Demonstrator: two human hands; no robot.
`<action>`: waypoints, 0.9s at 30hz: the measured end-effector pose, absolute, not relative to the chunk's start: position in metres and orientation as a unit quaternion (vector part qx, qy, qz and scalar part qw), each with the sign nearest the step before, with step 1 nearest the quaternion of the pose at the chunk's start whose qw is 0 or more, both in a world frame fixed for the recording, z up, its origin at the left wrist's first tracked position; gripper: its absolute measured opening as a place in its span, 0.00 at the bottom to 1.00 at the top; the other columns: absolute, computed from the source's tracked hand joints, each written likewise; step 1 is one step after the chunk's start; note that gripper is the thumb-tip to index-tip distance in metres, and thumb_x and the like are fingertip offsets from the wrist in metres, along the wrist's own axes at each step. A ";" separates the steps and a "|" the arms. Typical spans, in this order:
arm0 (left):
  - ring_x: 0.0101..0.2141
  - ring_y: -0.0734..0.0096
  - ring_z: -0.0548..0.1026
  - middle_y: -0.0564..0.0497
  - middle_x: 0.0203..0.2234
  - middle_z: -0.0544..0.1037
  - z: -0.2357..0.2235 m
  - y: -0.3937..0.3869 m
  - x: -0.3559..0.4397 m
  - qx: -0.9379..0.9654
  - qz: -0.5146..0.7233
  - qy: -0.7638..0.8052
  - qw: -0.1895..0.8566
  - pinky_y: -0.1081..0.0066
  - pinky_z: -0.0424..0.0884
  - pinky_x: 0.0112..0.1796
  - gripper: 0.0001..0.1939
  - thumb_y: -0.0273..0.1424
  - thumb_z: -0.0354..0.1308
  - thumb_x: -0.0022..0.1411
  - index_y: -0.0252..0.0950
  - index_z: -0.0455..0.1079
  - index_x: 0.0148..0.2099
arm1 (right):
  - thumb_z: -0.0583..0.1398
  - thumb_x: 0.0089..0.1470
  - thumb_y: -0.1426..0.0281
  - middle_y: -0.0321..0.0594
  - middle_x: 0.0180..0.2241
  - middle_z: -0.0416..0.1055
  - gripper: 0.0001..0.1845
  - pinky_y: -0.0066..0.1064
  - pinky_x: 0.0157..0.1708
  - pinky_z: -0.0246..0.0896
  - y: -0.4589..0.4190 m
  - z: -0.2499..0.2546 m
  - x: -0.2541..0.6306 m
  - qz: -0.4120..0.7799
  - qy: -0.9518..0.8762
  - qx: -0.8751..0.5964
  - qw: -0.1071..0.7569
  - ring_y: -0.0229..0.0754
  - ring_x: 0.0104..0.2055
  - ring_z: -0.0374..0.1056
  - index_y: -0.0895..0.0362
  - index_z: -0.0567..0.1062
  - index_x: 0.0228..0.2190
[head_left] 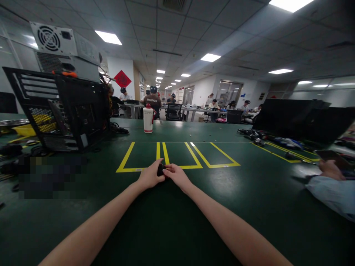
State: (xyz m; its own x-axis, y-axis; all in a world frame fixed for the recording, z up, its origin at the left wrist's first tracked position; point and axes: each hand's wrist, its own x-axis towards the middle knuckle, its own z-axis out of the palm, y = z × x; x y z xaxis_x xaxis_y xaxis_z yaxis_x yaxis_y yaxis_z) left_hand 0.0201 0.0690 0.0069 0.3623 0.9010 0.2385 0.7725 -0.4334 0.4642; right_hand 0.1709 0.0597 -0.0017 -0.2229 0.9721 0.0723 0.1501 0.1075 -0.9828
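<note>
Both of my hands meet at the near edge of the yellow tape outlines [140, 170] on the dark green table. A small black object [160, 169] sits between them, too covered by fingers to tell its kind. My left hand [151, 175] is closed around its left side. The fingers of my right hand [176, 174] are pinched together at its right side, where a hint of red shows below the fingertips. Whether the right hand grips the black object or a separate small piece cannot be made out.
An open black computer case [83, 114] stands at left, with a power supply [55, 38] stacked behind it. Beyond the tape is a white bottle [148, 120] with a red lid. Cables [255, 137] and dark monitors [288, 116] are at right, near another person's hand [331, 169] holding a phone.
</note>
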 end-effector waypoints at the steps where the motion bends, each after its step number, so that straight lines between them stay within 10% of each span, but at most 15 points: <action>1: 0.43 0.58 0.68 0.46 0.48 0.64 0.006 0.066 0.020 0.813 0.237 0.515 0.131 0.61 0.66 0.40 0.31 0.35 0.54 0.50 0.40 0.47 0.55 | 0.59 0.45 0.67 0.41 0.36 0.70 0.15 0.38 0.42 0.61 0.056 0.000 0.171 0.492 -0.614 -0.450 0.423 0.42 0.39 0.67 0.57 0.68 0.38; 27: 0.49 0.61 0.63 0.46 0.53 0.54 0.006 0.021 0.008 0.879 0.257 0.396 0.064 0.60 0.65 0.45 0.33 0.33 0.52 0.55 0.42 0.37 0.57 | 0.59 0.44 0.68 0.40 0.41 0.68 0.18 0.38 0.48 0.57 0.028 -0.004 0.174 0.523 -0.620 -0.364 0.458 0.40 0.45 0.64 0.56 0.68 0.40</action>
State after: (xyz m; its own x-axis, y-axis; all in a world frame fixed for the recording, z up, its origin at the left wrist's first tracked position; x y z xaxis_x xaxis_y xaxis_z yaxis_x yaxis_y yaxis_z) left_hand 0.0076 0.0209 0.0065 0.5538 0.7295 0.4015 0.6636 -0.6779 0.3164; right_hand 0.1744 0.0281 -0.0043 -0.3156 0.9303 0.1870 -0.0288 0.1876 -0.9818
